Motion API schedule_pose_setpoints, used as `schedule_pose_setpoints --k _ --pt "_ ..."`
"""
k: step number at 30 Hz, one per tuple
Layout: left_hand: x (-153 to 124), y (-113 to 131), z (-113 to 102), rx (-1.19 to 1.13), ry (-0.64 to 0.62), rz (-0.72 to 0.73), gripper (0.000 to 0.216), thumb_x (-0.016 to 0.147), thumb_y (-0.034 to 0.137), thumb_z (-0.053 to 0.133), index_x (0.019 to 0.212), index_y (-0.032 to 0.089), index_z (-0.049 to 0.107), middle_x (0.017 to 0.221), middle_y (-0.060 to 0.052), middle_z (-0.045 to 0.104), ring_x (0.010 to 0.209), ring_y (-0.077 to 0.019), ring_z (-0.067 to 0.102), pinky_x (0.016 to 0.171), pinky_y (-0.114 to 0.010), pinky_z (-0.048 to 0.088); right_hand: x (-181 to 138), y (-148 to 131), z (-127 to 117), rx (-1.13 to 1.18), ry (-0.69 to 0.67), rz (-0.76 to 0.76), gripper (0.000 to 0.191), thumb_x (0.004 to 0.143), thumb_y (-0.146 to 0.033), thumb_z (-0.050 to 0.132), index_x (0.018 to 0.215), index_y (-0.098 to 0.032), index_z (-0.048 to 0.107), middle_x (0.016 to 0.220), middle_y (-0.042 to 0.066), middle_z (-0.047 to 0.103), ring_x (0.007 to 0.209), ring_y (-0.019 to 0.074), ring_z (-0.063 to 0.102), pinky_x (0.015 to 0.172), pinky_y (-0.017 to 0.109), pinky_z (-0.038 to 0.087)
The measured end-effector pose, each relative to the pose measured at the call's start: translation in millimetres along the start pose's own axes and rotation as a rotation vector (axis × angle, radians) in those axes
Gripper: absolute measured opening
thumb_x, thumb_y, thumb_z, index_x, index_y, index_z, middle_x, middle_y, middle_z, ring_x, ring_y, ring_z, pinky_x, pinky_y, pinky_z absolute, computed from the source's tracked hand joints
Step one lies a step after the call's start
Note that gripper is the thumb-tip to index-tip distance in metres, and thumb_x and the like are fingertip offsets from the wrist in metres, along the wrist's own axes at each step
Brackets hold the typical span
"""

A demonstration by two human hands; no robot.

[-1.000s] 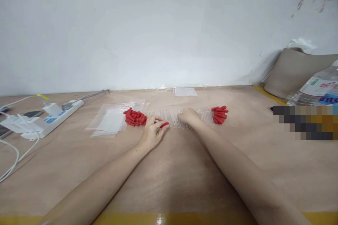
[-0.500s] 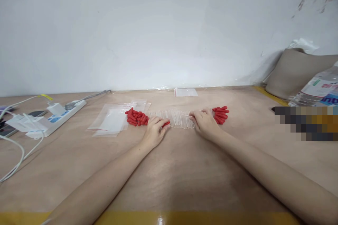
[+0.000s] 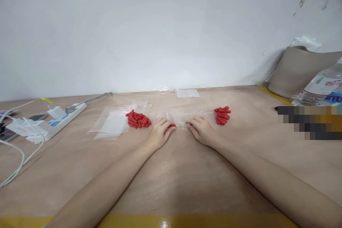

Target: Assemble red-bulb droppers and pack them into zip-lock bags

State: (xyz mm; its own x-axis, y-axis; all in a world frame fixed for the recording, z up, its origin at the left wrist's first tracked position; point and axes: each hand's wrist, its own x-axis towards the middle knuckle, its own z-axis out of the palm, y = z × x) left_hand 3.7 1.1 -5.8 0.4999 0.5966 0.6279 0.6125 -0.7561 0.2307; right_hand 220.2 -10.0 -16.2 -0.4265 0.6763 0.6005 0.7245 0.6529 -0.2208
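Observation:
A row of several clear thin tubes (image 3: 184, 117) lies across the brown table, with a pile of red caps (image 3: 137, 119) at its left end and another pile of red caps (image 3: 222, 115) at its right end. My left hand (image 3: 159, 133) pinches one red cap (image 3: 171, 126) at the near edge of the row. My right hand (image 3: 201, 130) pinches one clear tube (image 3: 182, 124) whose tip points at that cap. The two hands nearly meet in front of the row.
Clear zip bags (image 3: 112, 121) lie left of the caps, a small one (image 3: 187, 93) by the wall. A white power strip (image 3: 50, 123) with chargers and cables sits far left. A water bottle (image 3: 322, 87) and a grey cushion (image 3: 299, 69) stand at right.
My right hand came off the tube row, drew a single tube out and brought it left toward the red cap. My left hand kept the cap and shifted slightly right.

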Motion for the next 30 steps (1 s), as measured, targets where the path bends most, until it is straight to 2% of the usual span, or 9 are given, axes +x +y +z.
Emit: schedule_pose_setpoints --k 6,14,24,30 --pt "-0.9 1.9 2.1 0.023 -0.012 0.037 0.021 0.086 0.029 0.047 0.098 0.02 0.06 0.082 -0.005 0.061 0.079 -0.0174 0.053 0.073 -0.032 0.043 -0.2 -1.7 -1.7 -0.015 -0.015 -0.044 0.021 0.087 -0.022 0.041 0.097 -0.018 0.058 0.086 0.007 0.063 0.082 0.0159 0.056 0.079 0.032 0.032" --pt "-0.8 0.5 2.4 -0.021 0.0 -0.023 0.02 0.084 0.03 0.049 0.095 0.019 0.062 0.079 -0.004 0.062 0.077 -0.0171 0.053 0.072 -0.031 0.043 -1.8 -1.8 -3.2 0.034 -0.007 -0.058 0.022 0.088 -0.023 0.038 0.098 -0.017 0.057 0.088 0.007 0.063 0.081 0.015 0.056 0.08 0.031 0.033" --pt "0.6 4.0 -1.6 0.031 0.001 -0.022 0.018 0.084 0.032 0.05 0.089 0.021 0.063 0.08 -0.003 0.064 0.079 -0.0181 0.054 0.073 -0.033 0.04 -2.0 -5.5 -4.1 0.06 -0.014 -0.083 0.022 0.088 -0.023 0.039 0.098 -0.018 0.057 0.087 0.006 0.064 0.078 0.0139 0.057 0.079 0.03 0.032" --pt "-0.3 3.9 -2.1 -0.057 -0.015 0.025 0.017 0.084 0.031 0.049 0.089 0.021 0.062 0.082 -0.002 0.065 0.078 -0.0159 0.056 0.074 -0.031 0.04 -2.2 -5.3 -5.2 0.112 -0.046 -0.06 0.024 0.089 -0.024 0.038 0.1 -0.019 0.059 0.087 0.005 0.066 0.078 0.0127 0.058 0.081 0.03 0.03"
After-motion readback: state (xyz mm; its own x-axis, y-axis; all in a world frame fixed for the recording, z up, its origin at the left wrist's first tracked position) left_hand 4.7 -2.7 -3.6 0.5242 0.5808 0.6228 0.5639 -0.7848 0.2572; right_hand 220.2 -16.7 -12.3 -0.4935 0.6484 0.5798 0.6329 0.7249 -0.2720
